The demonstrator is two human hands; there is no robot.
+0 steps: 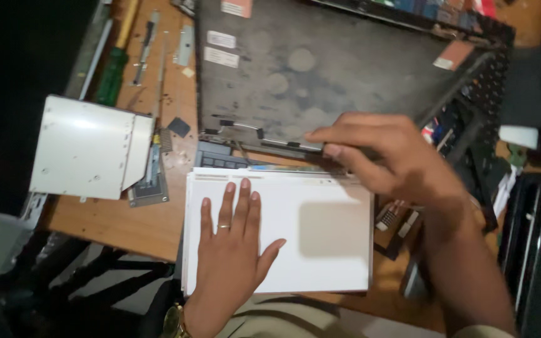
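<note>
Wooden table (126,225) carries the work. Your left hand (230,247) lies flat, fingers spread, on the white panel (320,231); your right hand (389,153) pinches its hinge strip (283,145) beside the laptop lid (320,69). Next, judge a gentle pull.
</note>
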